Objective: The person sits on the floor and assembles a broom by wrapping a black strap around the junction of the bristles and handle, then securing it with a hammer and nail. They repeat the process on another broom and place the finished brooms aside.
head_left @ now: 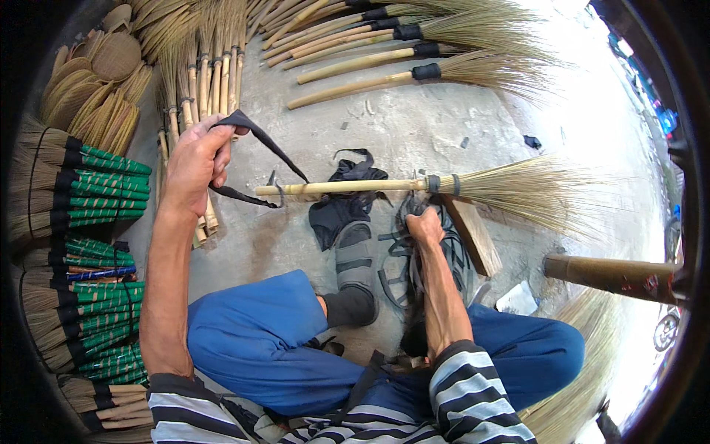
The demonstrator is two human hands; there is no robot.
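We note striped sleeves (473, 392) at the lower edge and blue trousers (259, 325) spread above them. At lower centre, a strapped sandal (355, 255) rests on the floor (255, 248). Right of it lie loose black bands (392, 277) and a wood block (473, 235).

We find the right hand (427, 226) clenched at centre right, just below the broom (396, 186); we cannot tell what it grips. The broom lies level across the centre, handle end to the left, bristles to the right, over a black cloth (333, 214).

The left hand (198, 159), left of centre, grasps a black strip (266, 144), which slopes down to the handle.

Green brooms (111, 183) are bundled at the left edge; other brooms (425, 72) lie along the top, with woven pieces (117, 55) at upper left.
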